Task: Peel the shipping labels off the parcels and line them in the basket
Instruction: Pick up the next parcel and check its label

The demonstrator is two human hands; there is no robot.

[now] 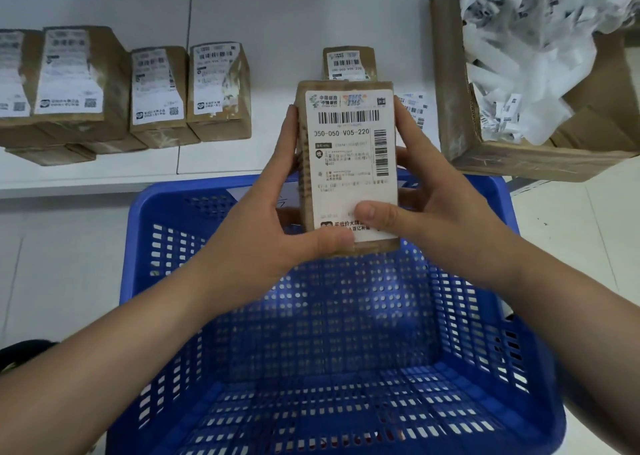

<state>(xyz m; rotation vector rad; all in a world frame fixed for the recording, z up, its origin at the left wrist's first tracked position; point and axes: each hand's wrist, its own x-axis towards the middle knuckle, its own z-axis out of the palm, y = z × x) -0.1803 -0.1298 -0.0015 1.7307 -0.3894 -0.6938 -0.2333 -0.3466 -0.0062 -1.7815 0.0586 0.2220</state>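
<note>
Both hands are wrapped around one brown parcel [346,167], held up over the far edge of the blue basket [485,316]. The left hand [273,219] grips its left side with the thumb on the bottom edge, and the right hand [440,208] holds the right side, thumb pressing the lower part of the white shipping label [349,163], which is fully stuck on. More labelled parcels [156,94] sit on the white desk [277,38] at far left. A cardboard box [491,156] of crumpled peeled labels sits at far right.

left hand [263,226]: raised, fingers curled, thumb pressing inward
right hand [440,205]: raised opposite (palm facing left), thumb flat, fingers apparently curled behind, mostly hidden
forearms: bare, converging upward from the lower corners
</note>
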